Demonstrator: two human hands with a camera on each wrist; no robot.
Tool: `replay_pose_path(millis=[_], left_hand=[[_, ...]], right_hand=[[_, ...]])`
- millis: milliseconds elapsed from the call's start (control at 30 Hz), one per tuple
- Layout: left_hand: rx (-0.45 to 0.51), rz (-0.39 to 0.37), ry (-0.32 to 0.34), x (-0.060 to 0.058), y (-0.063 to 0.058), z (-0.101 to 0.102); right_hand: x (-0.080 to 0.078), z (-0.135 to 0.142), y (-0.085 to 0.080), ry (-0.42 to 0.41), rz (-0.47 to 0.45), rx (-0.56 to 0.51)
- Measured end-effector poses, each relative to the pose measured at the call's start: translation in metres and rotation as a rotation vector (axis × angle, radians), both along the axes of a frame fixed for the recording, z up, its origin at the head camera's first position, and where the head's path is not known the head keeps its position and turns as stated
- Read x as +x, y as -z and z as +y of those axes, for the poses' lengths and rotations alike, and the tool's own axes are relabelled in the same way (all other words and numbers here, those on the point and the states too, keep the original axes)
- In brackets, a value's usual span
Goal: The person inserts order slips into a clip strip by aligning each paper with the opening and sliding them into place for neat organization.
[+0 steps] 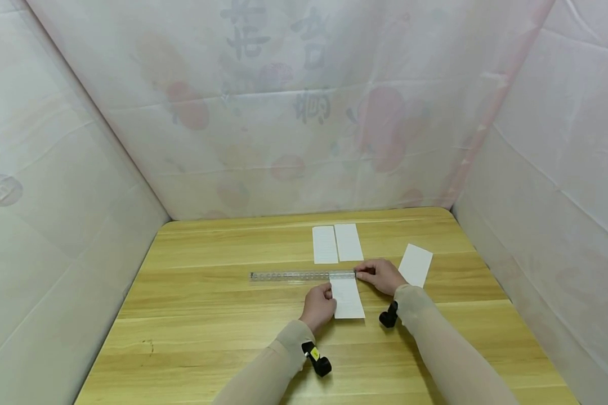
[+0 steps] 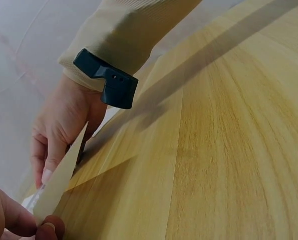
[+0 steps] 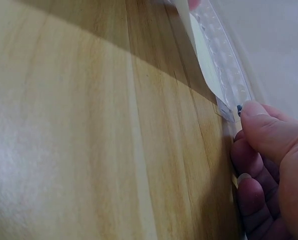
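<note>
A long clear plastic strip (image 1: pixel 289 276) with rounded shapes along it lies crosswise on the table, a small dark tip at each end. My right hand (image 1: pixel 383 277) pinches its right end; in the right wrist view the thumb (image 3: pixel 256 111) presses at the dark tip. A white paper slip (image 1: pixel 348 298) meets the strip near that end, its far edge overlapping the clear plastic. My left hand (image 1: pixel 317 306) pinches the slip's left edge between thumb and fingers. In the left wrist view the slip (image 2: pixel 63 182) tilts up off the wood.
Two white slips, a left one (image 1: pixel 325 245) and a right one (image 1: pixel 349 242), lie side by side beyond the strip. Another slip (image 1: pixel 416 264) lies askew beyond my right wrist. Printed fabric (image 1: pixel 304 140) walls the wooden table (image 1: pixel 192 315) at the back and sides.
</note>
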State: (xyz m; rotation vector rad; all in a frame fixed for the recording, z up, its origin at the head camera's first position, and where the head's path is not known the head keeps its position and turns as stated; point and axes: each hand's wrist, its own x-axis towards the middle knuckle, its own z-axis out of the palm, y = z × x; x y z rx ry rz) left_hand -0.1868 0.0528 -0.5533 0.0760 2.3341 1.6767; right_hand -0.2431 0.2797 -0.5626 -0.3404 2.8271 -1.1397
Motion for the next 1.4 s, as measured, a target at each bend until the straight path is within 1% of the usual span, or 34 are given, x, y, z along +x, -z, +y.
replay_pose_path(millis=[200, 400, 800, 1067, 1167, 1233, 1300, 1400], left_hand=[[-0.004, -0.003, 0.022, 0.001, -0.001, -0.001], [-0.020, 0.017, 0.015, 0.001, 0.000, -0.001], [0.015, 0.005, -0.006, -0.001, 0.002, 0.000], [-0.005, 0.011, -0.002, 0.000, 0.001, 0.001], [0.000, 0.023, 0.015, 0.001, 0.001, 0.000], [-0.021, 0.034, 0.022, 0.002, 0.000, -0.001], [-0.053, 0.062, 0.031, 0.003, -0.004, -0.003], [-0.127, 0.113, 0.027, 0.002, -0.014, -0.013]], right_hand=[[0.000, 0.000, 0.000, 0.009, -0.006, -0.010], [0.001, 0.000, -0.001, 0.013, -0.009, -0.006], [0.002, -0.001, -0.003, 0.017, -0.013, -0.003], [0.002, -0.001, -0.002, 0.020, -0.012, -0.006], [0.003, -0.001, -0.002, 0.020, -0.013, -0.003], [0.003, -0.001, -0.002, 0.020, -0.016, -0.004], [0.003, -0.001, -0.002, 0.018, -0.013, 0.000], [0.002, -0.001, -0.001, 0.016, -0.011, 0.001]])
